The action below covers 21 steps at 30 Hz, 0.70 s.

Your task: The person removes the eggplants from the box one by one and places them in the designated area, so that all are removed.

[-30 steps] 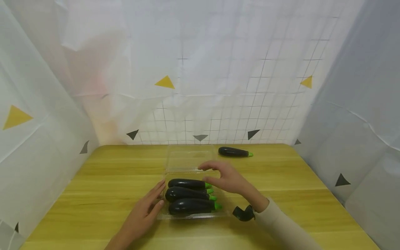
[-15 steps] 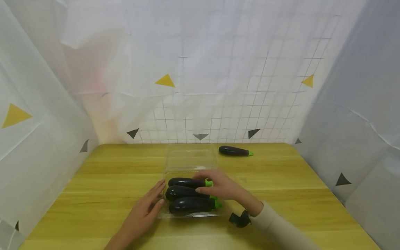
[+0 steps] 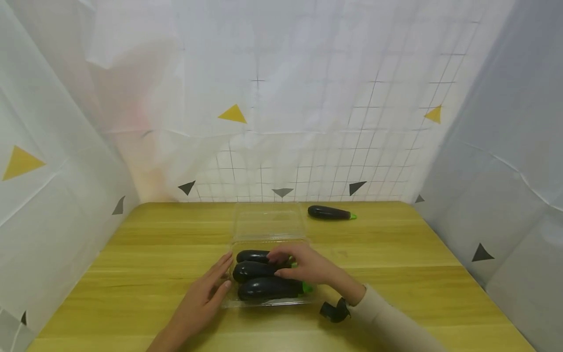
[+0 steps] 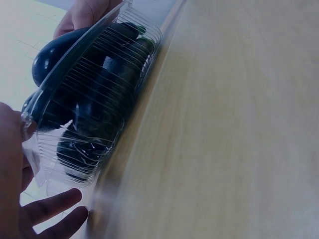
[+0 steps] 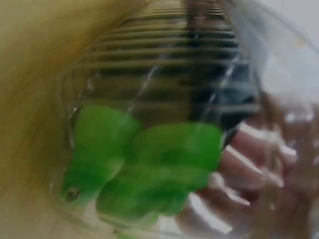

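In the head view, dark eggplants with green stem ends lie in a clear plastic clamshell box [image 3: 286,302]. My right hand [image 3: 305,265] reaches over their stem ends, its bent fingers and thumb about the middle eggplant [image 3: 251,272]. The back eggplant [image 3: 250,256] and front eggplant [image 3: 266,289] lie on either side. My left hand [image 3: 203,297] rests against the box's left side, fingers extended. Through the wall in the left wrist view, one eggplant [image 4: 56,56] bulges above the rim. Green stem ends [image 5: 174,149] press close to the wall in the right wrist view, which is blurred.
The box's transparent lid [image 3: 268,222] lies folded back behind it. Another eggplant [image 3: 330,213] lies at the table's back right. A black strap-like piece [image 3: 335,311] hangs by the right wrist. White sheets enclose the wooden table [image 3: 149,274] on three sides.
My right hand has come down and left from above the box's right back edge onto the eggplants, with its fingers now about the middle one. The left hand stays still.
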Each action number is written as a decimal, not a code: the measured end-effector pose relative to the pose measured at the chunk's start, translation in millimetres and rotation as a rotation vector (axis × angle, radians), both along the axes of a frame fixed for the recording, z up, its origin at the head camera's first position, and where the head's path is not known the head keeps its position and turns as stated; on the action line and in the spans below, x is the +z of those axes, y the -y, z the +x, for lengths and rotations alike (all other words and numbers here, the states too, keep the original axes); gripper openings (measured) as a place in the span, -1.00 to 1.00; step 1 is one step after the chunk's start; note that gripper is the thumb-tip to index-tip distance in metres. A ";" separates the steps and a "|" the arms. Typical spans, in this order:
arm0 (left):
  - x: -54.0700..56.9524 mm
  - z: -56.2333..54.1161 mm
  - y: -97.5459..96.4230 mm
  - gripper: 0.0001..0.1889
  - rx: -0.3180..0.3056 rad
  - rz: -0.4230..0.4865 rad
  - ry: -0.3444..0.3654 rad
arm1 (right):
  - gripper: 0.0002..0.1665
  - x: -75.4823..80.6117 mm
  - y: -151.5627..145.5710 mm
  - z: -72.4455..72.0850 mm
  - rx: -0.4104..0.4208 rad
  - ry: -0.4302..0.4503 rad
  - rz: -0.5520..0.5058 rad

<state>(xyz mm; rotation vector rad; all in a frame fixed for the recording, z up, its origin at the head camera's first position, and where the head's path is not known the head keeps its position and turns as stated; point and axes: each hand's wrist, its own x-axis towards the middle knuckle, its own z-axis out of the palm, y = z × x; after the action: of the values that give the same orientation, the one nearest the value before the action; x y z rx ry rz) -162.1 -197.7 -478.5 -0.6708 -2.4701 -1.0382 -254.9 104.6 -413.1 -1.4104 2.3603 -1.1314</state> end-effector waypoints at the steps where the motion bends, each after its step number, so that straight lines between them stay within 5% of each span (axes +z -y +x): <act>1: 0.3 0.1 -0.1 -0.46 0.000 0.002 0.002 | -0.57 -1.1 -0.2 -0.6 0.004 0.002 0.005; 21: 2.1 0.1 -0.6 -0.47 0.005 0.014 0.004 | -0.61 -13.3 -0.6 -6.9 0.024 -0.074 -0.066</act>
<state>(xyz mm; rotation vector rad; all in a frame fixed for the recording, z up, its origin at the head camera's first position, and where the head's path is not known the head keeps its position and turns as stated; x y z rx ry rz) -162.0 -197.1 -476.4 -0.6591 -2.4639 -1.0551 -261.8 105.2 -426.4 -1.5238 2.3685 -1.1810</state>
